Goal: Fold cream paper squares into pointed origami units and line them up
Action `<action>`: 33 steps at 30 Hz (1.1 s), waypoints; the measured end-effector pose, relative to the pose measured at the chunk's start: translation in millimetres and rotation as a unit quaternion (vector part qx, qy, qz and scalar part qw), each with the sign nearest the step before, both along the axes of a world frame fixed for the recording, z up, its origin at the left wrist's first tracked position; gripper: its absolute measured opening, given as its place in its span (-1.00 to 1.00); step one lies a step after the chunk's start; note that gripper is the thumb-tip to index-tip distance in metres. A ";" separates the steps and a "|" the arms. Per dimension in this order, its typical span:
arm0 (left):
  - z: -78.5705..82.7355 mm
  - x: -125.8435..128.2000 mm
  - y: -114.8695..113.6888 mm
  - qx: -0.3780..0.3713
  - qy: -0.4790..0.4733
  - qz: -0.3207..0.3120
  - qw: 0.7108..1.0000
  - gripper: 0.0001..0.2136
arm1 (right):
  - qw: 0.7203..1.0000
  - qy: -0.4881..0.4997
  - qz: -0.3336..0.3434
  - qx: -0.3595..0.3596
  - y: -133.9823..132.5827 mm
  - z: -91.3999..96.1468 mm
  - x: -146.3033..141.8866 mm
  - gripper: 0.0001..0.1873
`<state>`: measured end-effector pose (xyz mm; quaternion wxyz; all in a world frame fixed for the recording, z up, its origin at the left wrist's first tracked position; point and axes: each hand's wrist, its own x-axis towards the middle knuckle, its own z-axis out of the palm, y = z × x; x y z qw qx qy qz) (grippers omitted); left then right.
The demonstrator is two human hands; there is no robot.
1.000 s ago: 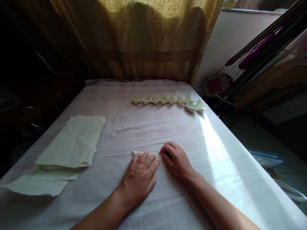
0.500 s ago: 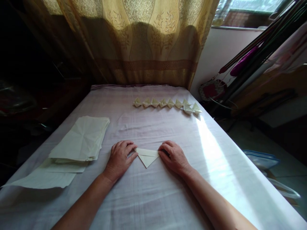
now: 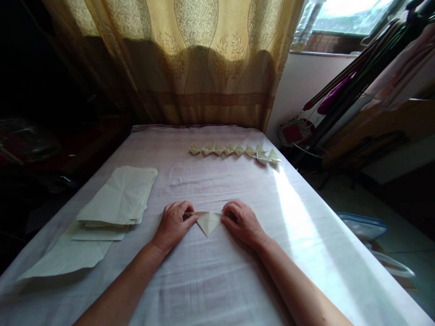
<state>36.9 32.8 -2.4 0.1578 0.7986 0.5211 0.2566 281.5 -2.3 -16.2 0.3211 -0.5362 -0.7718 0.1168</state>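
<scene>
A small piece of folded cream paper [image 3: 209,223], its point toward me, lies between my hands near the middle of the cloth-covered surface [image 3: 190,280]. My left hand [image 3: 175,225] pinches its left corner between thumb and fingers. At the opposite corner, my right hand [image 3: 243,222] has its fingers closed on the paper. The top edge looks slightly raised, and a crease runs down the middle. Both outer corners are partly hidden by my fingers.
Several folded paper pieces [image 3: 228,150] stand in a row at the far side. A stack of creased paper sheets [image 3: 118,194] lies to the left, with a loose sheet [image 3: 68,253] under it. A patterned curtain [image 3: 204,68] hangs behind. Bags [image 3: 363,224] are on the floor at right.
The folded paper's top edge has lifted, and a centre crease now shows where a straight band lay across it. Both hands keep hold of its corners. The camera view has shifted slightly.
</scene>
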 end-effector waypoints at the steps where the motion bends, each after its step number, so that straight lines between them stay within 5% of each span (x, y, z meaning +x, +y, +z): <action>1: 0.0 -1.5 -0.3 0.001 -0.014 -0.003 1.000 -0.91 | 1.000 0.003 -0.007 -0.002 -1.5 0.5 -1.4 -0.94; 7: 8.5 -13.2 -6.0 0.074 -0.102 -0.046 0.991 -0.94 | 0.998 0.048 -0.027 0.022 -7.4 5.8 -11.7 -0.91; 15: 16.2 -13.6 -14.2 0.183 -0.098 -0.039 0.978 -0.85 | 0.991 0.106 0.003 0.086 -12.0 8.0 -13.4 -0.86; 21: 4.7 -11.6 -18.6 0.104 -0.132 0.015 0.986 -0.79 | 0.983 0.089 -0.014 0.159 -19.3 10.2 -17.6 -0.82; 27: 2.5 -10.2 -24.3 -0.023 -0.180 0.038 0.983 -0.71 | 0.990 0.066 -0.033 0.121 -19.7 6.5 -17.7 -0.77; 33: 3.7 -9.0 -24.6 -0.068 -0.198 0.055 0.976 -0.71 | 0.992 0.080 -0.029 0.093 -20.9 7.4 -19.7 -0.78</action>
